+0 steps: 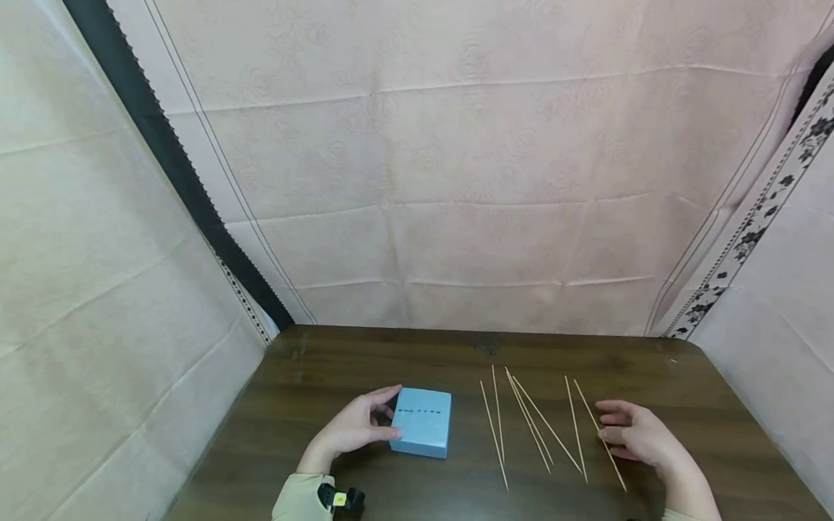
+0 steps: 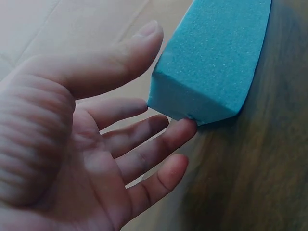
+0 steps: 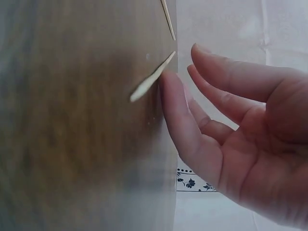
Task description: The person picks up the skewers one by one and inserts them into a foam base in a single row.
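A light-blue box (image 1: 420, 412) with a line of dark lettering on top lies on the table left of the middle. My left hand (image 1: 355, 427) is at its left side, thumb at the near corner and index finger at the far one. In the left wrist view, the fingers spread loosely, fingertips right at the end of the box (image 2: 211, 53). My right hand (image 1: 641, 434) is beside the rightmost thin wooden stick (image 1: 612, 462). The right wrist view has a fingertip close against that stick (image 3: 144, 89), with the thumb apart and nothing pinched.
Several more thin wooden sticks (image 1: 494, 436) lie spread between the box and my right hand, some crossing or meeting at their ends. The dark wooden table (image 1: 313, 354) ends at a pale cloth backdrop (image 1: 456, 253), with cloth also along both sides.
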`<state>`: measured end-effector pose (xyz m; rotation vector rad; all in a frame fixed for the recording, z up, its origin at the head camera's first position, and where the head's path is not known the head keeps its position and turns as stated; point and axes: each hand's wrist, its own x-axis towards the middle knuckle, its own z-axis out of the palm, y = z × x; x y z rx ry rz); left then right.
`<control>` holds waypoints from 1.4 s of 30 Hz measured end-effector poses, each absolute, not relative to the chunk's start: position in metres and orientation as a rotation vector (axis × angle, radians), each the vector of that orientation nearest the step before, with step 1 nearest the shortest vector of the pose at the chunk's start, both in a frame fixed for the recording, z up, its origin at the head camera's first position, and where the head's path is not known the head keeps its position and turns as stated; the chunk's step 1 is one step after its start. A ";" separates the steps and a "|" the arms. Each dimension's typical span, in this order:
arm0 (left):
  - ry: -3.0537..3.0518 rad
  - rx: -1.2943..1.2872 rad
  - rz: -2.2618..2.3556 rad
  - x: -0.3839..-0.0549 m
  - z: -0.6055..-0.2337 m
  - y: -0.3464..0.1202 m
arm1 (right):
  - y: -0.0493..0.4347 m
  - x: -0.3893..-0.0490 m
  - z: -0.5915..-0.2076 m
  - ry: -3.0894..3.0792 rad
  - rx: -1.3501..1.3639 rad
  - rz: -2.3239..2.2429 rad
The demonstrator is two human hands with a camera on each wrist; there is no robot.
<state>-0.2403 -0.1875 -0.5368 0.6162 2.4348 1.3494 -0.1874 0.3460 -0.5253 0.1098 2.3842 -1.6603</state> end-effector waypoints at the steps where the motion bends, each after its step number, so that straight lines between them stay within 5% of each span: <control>1: 2.428 0.618 1.350 -0.240 -0.536 -0.188 | 0.346 -0.188 -0.526 2.383 0.102 -1.664; 42: 2.404 0.593 1.360 -0.238 -0.533 -0.186 | 0.325 -0.186 -0.522 2.867 0.116 -1.131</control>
